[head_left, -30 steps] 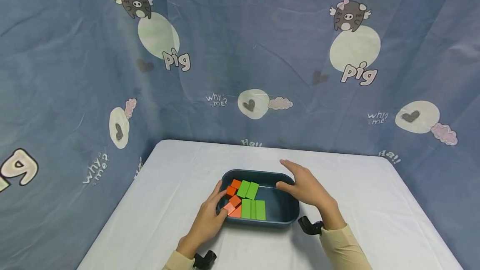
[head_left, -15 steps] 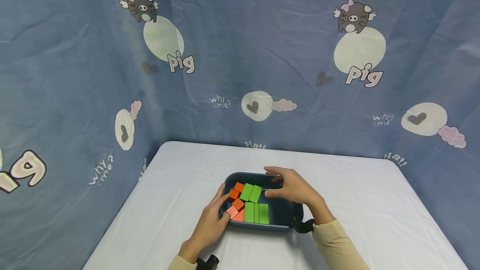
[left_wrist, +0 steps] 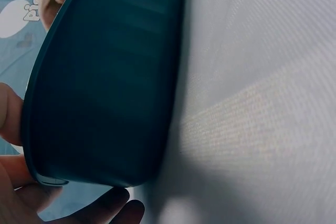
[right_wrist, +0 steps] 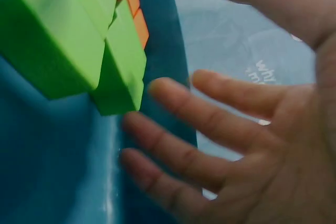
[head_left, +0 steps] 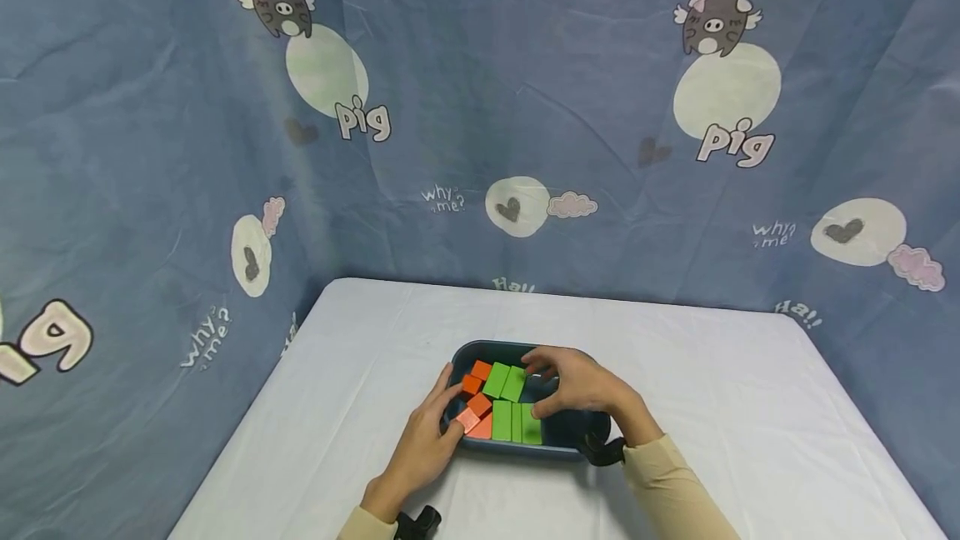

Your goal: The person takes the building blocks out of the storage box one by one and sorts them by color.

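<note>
A dark teal tray (head_left: 558, 442) sits on the white table and holds several green blocks (head_left: 506, 382) and orange blocks (head_left: 480, 371). My left hand (head_left: 441, 417) grips the tray's left end, thumb at the rim and a fingertip by an orange block. The left wrist view shows the tray's outer wall (left_wrist: 105, 87) with fingers (left_wrist: 100, 208) under it. My right hand (head_left: 553, 386) hovers over the green blocks with loosely curved fingers. In the right wrist view its spread fingers (right_wrist: 210, 129) hold nothing, close beside the green blocks (right_wrist: 63, 40) and the tray's inside (right_wrist: 52, 171).
The white cloth-covered table (head_left: 712, 407) stretches right and left of the tray. A blue printed curtain (head_left: 525, 107) closes off the back and left side. Black camera mounts sit at my right wrist (head_left: 600, 448) and left wrist (head_left: 416, 521).
My right hand has moved left from the tray's right rim to above the green blocks, its fingers curving more. The left hand stays at the tray's left end.
</note>
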{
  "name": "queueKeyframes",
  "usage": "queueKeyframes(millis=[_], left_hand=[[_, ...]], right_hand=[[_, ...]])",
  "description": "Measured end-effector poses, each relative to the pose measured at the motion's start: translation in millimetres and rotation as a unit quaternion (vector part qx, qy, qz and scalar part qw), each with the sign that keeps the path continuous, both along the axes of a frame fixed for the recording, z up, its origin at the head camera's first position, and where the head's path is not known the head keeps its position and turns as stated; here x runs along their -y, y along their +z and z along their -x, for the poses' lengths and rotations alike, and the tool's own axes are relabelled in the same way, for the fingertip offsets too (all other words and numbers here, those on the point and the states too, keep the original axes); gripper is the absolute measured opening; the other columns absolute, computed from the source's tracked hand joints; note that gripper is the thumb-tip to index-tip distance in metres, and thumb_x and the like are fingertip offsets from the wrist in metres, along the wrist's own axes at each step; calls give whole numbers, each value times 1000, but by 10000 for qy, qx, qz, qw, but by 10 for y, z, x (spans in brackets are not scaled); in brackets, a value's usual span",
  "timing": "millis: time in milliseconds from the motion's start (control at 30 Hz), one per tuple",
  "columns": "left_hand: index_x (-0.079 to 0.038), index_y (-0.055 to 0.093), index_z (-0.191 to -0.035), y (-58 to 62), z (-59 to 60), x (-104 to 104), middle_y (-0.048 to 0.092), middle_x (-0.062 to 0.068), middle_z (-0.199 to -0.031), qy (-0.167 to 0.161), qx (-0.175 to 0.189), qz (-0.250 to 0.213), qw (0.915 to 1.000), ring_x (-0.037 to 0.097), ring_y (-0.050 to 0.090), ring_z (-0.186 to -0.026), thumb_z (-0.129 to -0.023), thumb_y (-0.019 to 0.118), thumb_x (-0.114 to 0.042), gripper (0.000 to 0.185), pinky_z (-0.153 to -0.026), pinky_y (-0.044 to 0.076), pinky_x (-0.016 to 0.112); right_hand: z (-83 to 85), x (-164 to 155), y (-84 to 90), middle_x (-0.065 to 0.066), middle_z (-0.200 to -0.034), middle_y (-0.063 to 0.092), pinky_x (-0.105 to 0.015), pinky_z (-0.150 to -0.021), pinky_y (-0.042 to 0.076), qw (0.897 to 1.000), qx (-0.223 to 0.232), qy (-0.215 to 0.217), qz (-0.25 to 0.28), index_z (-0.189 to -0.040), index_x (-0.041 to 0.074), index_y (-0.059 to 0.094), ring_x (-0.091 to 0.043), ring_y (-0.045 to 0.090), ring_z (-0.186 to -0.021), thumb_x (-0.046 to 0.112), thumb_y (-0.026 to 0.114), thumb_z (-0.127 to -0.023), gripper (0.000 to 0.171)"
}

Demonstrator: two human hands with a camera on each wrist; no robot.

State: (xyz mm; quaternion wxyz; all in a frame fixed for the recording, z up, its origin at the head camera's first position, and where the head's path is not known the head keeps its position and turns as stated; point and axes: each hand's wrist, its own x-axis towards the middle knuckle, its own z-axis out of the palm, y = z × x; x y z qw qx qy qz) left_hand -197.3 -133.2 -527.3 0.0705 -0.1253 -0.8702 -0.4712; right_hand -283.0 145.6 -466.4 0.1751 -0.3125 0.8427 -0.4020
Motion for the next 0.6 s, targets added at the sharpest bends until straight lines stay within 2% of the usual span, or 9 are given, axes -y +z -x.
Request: queueKeyframes(millis=[200, 400, 600], left_hand=[[4, 54, -144, -28, -9, -10, 23, 4, -167, -16, 100, -43, 9999, 23, 27, -150, -88, 59, 1, 57, -116, 31, 50], [4, 54, -143, -58, -26, -4, 23, 4, -167, 18, 99, -68, 9999, 23, 29, -149, -87, 59, 1, 56, -115, 32, 52], [3, 54, -144, -39, 14, 0, 22, -1, -167, 39, 41, -79, 10000, 20, 28, -149, -87, 59, 1, 57, -116, 32, 51]], right_hand=[[-26, 42, -85, -11, -126, 64, -38, -83, 57, 9983, -65, 203, -535, -137, 1, 57, -28, 67, -102, 24, 92, -72, 77], [-48, 99, -172, -6, -118, 64, -32, -81, 56, 9966, 44, 399, -722, -124, 5, 61, -21, 67, -96, 17, 93, -67, 67], [-60, 161, -259, 1, -108, 60, -30, -83, 52, 9948, -344, 553, -787, -119, 11, 54, -13, 58, -94, 13, 93, -69, 64]])
